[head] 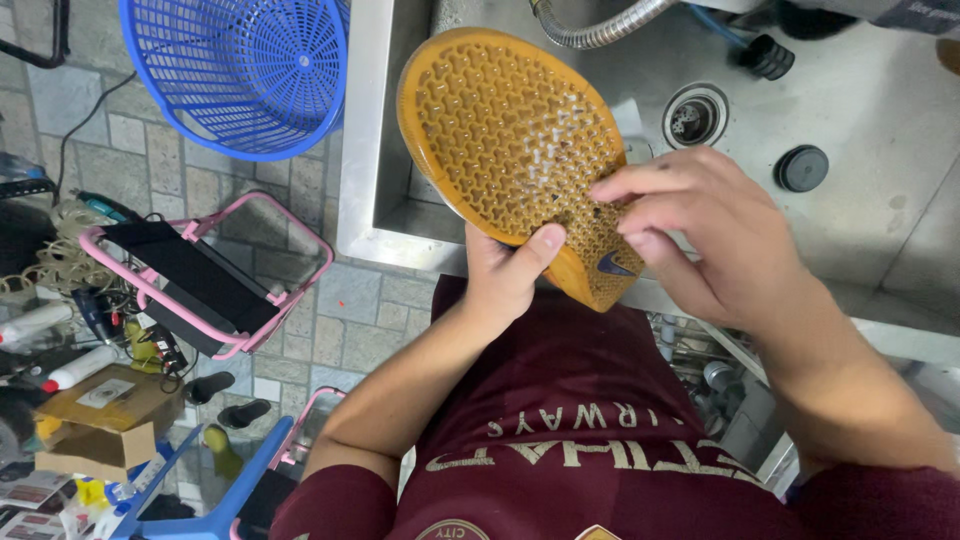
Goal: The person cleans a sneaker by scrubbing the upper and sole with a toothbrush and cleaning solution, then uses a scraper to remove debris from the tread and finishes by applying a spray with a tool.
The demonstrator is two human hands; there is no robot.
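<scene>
I saw the tan-orange rubber shoe sole w/ a raised honeycomb tread held up over the front edge of the stainless steel sink, tread side facing the cam, toe end up toward the sink's back, heel end down near the chest. A small dark blue logo mark sat near the heel end.

Left hand was closed on the sole's lower edge, thumb pressed across the tread, fingers hidden behind it. Right hand wasn't gripping anything: fingers bent, tips touching the tread at the sole's right side near the heel, approx. where pale flecks sat in the grooves.

Inside the sink: a round metal drain, a black round plug lying right of it, another black cap near the top, and a ribbed metal flex hose arcing in at the top just past the toe.

Left of the sink, on the grey tiled floor: a blue plastic mesh basket at the top, a pink-framed rack w/ a black panel below it, then cardboard boxes, bottles and misc. clutter at the far left edge. I wore a maroon shirt.
</scene>
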